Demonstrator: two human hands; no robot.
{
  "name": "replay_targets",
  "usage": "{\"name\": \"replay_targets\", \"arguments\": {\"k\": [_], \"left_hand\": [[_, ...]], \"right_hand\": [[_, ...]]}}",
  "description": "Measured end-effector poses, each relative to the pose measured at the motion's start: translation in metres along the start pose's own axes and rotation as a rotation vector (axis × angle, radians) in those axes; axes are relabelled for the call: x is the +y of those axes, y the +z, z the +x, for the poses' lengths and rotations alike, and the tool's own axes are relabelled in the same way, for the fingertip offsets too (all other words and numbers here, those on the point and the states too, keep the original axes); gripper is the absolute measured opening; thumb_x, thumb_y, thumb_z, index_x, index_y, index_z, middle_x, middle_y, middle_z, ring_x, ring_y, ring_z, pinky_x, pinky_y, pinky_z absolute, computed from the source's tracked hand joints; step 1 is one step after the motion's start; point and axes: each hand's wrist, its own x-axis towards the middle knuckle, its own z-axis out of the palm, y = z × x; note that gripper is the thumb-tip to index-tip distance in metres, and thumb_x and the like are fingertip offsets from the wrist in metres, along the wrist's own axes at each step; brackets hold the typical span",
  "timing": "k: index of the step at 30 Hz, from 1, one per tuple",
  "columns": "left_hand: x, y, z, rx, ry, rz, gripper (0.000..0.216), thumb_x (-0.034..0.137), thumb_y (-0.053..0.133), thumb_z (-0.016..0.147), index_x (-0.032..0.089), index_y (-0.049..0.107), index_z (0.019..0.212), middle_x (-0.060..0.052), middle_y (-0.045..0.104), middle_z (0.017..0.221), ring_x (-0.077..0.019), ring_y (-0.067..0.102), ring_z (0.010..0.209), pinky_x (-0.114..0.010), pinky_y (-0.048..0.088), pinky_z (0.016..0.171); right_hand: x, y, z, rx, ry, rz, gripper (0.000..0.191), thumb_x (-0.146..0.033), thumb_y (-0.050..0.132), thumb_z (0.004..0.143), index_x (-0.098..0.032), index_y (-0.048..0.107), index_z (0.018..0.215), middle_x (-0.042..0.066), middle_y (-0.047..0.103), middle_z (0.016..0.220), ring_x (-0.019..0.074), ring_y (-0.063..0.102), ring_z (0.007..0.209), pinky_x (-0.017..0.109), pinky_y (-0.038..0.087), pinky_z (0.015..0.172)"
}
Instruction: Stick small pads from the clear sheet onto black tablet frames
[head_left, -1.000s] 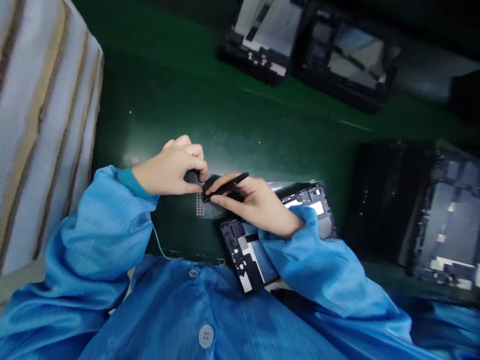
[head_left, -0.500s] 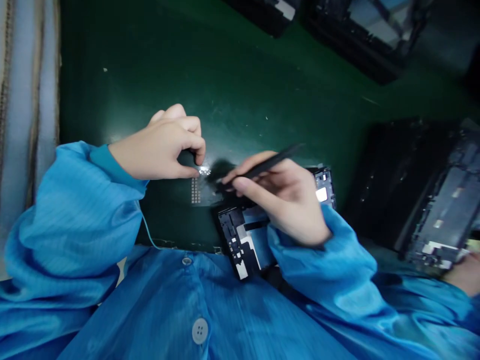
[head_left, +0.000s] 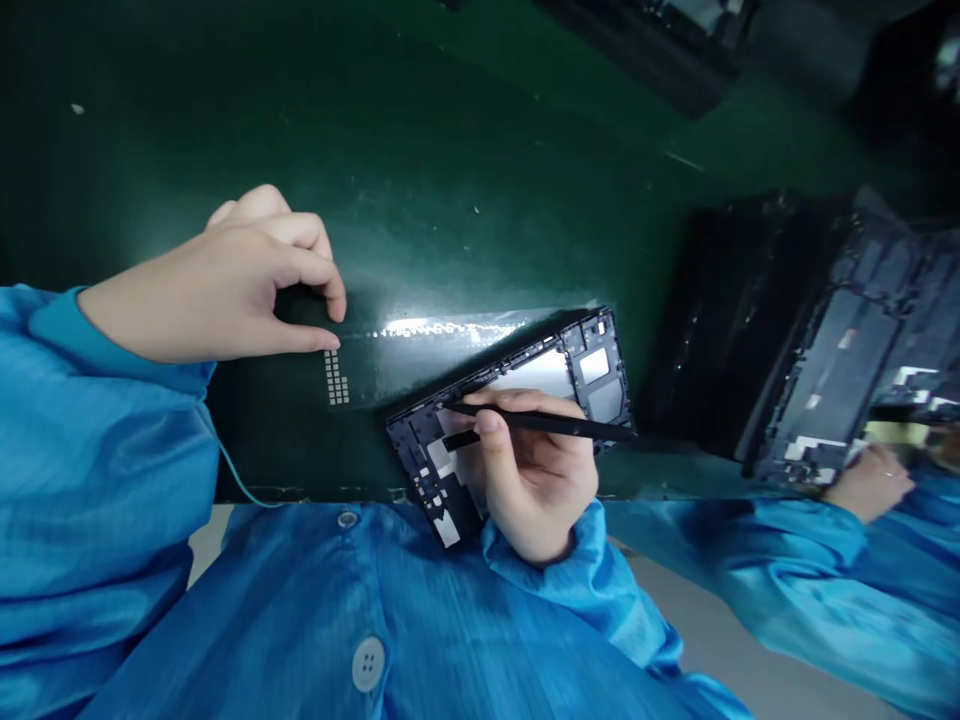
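My right hand (head_left: 540,470) is closed around dark tweezers (head_left: 555,424), whose tip reaches the upper left part of a black device frame (head_left: 431,470). The frame, with silver panels and small pale patches, lies tilted at the bench's near edge, partly hidden by that hand. My left hand (head_left: 262,280) pinches at the left end of a clear plastic sheet (head_left: 397,370), thumb and index finger close together. Just below the thumb, small grey square pads (head_left: 336,380) sit on the sheet in short rows. Whether a pad is at the tweezers' tip is too small to tell.
On the green bench (head_left: 225,120), several dark frames (head_left: 810,370) lean in a row at the right. More dark frames (head_left: 675,50) are blurred at the far right. A co-worker's hand (head_left: 870,485) touches the right-hand row.
My right hand with the tweezers has moved from the pad sheet onto the device frame. My left hand stays at the sheet's end. The whole view has shifted.
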Motion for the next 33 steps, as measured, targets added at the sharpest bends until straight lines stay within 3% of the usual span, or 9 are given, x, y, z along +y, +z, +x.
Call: {"name": "replay_targets", "arguments": {"k": [6, 11, 13, 20, 25, 28, 31, 33], "left_hand": [[0.001, 0.001, -0.001, -0.008, 0.013, 0.002, 0.035, 0.065, 0.070, 0.096, 0.034, 0.085, 0.100, -0.005, 0.072, 0.105, -0.0328, 0.053, 0.120, -0.059, 0.037, 0.121], [0.004, 0.004, 0.001, 0.005, 0.010, 0.065, 0.025, 0.053, 0.087, 0.087, 0.031, 0.083, 0.098, -0.005, 0.071, 0.108, -0.0362, 0.056, 0.126, -0.063, 0.043, 0.118], [0.004, 0.005, 0.002, 0.005, 0.001, 0.076, 0.024, 0.053, 0.086, 0.088, 0.031, 0.083, 0.096, -0.005, 0.071, 0.107, -0.0365, 0.057, 0.127, -0.063, 0.045, 0.116], [0.006, 0.004, 0.004, -0.031, 0.000, 0.064, 0.030, 0.061, 0.079, 0.089, 0.032, 0.083, 0.097, -0.009, 0.073, 0.110, -0.0391, 0.055, 0.127, -0.066, 0.043, 0.117], [0.006, 0.003, 0.004, -0.040, -0.002, 0.050, 0.032, 0.063, 0.074, 0.091, 0.032, 0.083, 0.096, -0.009, 0.072, 0.111, -0.0367, 0.053, 0.127, -0.062, 0.042, 0.120], [0.006, 0.003, 0.003, -0.019, -0.017, 0.039, 0.032, 0.064, 0.076, 0.087, 0.034, 0.083, 0.095, -0.008, 0.071, 0.110, -0.0373, 0.053, 0.126, -0.062, 0.040, 0.119], [0.005, 0.002, 0.003, -0.024, -0.021, -0.007, 0.039, 0.071, 0.074, 0.088, 0.034, 0.083, 0.096, -0.007, 0.071, 0.106, -0.0361, 0.051, 0.123, -0.061, 0.038, 0.119], [0.005, 0.001, 0.003, -0.033, -0.022, -0.015, 0.046, 0.075, 0.069, 0.092, 0.031, 0.084, 0.097, -0.007, 0.070, 0.105, -0.0345, 0.049, 0.120, -0.060, 0.035, 0.119]], "right_hand": [[-0.033, -0.005, 0.026, -0.152, -0.020, -0.264, 0.024, -0.012, 0.081, 0.104, -0.026, 0.078, 0.123, 0.004, 0.087, 0.117, 0.0201, 0.085, 0.110, 0.035, 0.070, 0.097], [-0.036, 0.026, 0.087, -0.647, -0.082, -0.236, 0.012, -0.022, 0.081, 0.106, -0.022, 0.077, 0.117, 0.004, 0.088, 0.115, 0.0212, 0.086, 0.103, 0.036, 0.072, 0.092], [-0.027, 0.039, 0.099, -0.765, -0.065, -0.214, 0.011, -0.024, 0.079, 0.108, -0.021, 0.076, 0.117, 0.005, 0.087, 0.113, 0.0228, 0.086, 0.104, 0.037, 0.072, 0.093], [-0.013, 0.047, 0.095, -0.749, -0.028, -0.152, 0.017, -0.037, 0.079, 0.108, -0.023, 0.075, 0.117, 0.006, 0.086, 0.116, 0.0242, 0.085, 0.109, 0.039, 0.072, 0.098], [-0.017, 0.044, 0.103, -0.790, 0.013, -0.107, 0.012, -0.031, 0.081, 0.107, -0.022, 0.076, 0.112, 0.005, 0.086, 0.109, 0.0223, 0.085, 0.101, 0.036, 0.072, 0.091], [-0.020, 0.027, 0.094, -0.634, 0.117, 0.068, 0.013, -0.034, 0.082, 0.107, -0.025, 0.075, 0.113, 0.003, 0.085, 0.106, 0.0194, 0.084, 0.091, 0.035, 0.072, 0.085], [-0.016, 0.003, 0.066, -0.168, 0.051, 0.021, 0.007, -0.031, 0.079, 0.109, -0.028, 0.075, 0.114, 0.001, 0.082, 0.102, 0.0186, 0.081, 0.090, 0.035, 0.070, 0.083], [-0.009, -0.009, 0.045, 0.048, -0.023, -0.059, 0.008, -0.029, 0.079, 0.108, -0.029, 0.073, 0.113, 0.001, 0.080, 0.099, 0.0190, 0.081, 0.091, 0.036, 0.069, 0.085]]}}
